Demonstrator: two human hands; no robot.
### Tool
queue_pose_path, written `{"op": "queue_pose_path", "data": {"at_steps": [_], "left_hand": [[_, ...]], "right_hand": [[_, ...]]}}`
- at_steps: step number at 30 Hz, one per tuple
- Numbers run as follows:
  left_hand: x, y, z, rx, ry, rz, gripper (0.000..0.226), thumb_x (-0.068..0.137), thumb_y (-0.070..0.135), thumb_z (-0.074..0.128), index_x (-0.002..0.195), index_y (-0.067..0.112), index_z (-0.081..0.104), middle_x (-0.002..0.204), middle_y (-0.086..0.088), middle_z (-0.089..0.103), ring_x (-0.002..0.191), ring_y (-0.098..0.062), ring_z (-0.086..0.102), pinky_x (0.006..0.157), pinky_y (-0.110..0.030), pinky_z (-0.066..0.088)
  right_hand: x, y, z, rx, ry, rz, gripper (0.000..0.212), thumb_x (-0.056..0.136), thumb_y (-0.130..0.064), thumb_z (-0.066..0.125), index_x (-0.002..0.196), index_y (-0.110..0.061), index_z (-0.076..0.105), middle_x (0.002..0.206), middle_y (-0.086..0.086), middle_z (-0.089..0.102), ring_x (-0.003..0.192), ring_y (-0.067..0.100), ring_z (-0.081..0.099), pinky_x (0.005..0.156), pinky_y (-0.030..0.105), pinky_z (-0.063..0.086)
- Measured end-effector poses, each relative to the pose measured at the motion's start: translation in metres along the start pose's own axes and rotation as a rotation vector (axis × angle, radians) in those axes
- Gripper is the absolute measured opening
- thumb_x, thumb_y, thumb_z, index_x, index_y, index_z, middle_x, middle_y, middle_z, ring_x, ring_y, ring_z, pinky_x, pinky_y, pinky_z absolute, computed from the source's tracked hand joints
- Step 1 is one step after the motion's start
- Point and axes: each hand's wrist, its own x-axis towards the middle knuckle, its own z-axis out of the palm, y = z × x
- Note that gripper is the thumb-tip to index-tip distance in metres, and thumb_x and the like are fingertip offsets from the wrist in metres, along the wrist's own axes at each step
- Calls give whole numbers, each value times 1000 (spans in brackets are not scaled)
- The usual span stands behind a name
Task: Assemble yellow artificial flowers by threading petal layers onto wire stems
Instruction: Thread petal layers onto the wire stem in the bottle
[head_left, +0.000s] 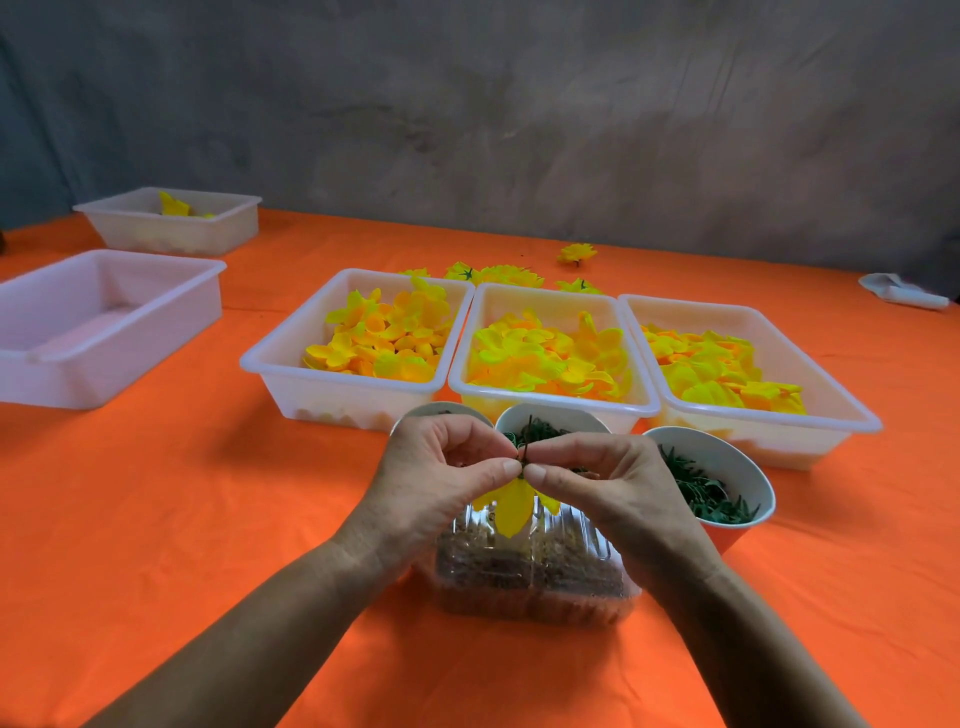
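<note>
My left hand (441, 467) and my right hand (608, 473) meet above a clear plastic box (530, 577), fingertips together. Between them they pinch a thin dark green wire stem (525, 441) that points up, with a yellow petal layer (514, 506) hanging below the fingertips. Three white bins hold loose yellow petals: left bin (291, 364), middle bin (550, 400), right bin (831, 415). Three paper cups stand in front of the bins; the middle cup (550, 418) and the right cup (737, 467) hold green pieces.
An empty white bin (130, 332) sits at the left, and a smaller bin (171, 228) with yellow flowers behind it. Finished yellow flowers (576, 253) lie on the orange tablecloth behind the bins. A white object (904, 293) lies at the far right edge.
</note>
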Motion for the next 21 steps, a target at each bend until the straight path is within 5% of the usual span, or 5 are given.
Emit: {"op": "queue_pose_path", "data": {"at_steps": [5, 14, 21], "left_hand": [[0, -1, -1, 142, 34, 62, 10, 73, 9, 78, 74, 18, 75, 76, -8, 72, 80, -26, 68, 80, -45, 55], [6, -1, -2, 341, 23, 137, 12, 71, 10, 80, 71, 20, 74, 72, 4, 70, 75, -9, 66, 71, -21, 51], [1, -4, -2, 219, 38, 51, 10, 75, 7, 76, 76, 17, 76, 75, 2, 73, 78, -11, 68, 74, -22, 52]], "right_hand": [[1, 3, 1, -12, 11, -6, 18, 69, -4, 77, 69, -22, 77, 74, 1, 74, 72, 7, 68, 66, 15, 51], [2, 4, 2, -65, 19, 44, 24, 73, -1, 76, 64, -23, 75, 66, -3, 71, 61, 1, 63, 57, 13, 48], [1, 4, -6, 73, 70, 88, 10, 72, -15, 72, 81, -17, 76, 79, 2, 75, 73, 10, 70, 63, 21, 55]]}}
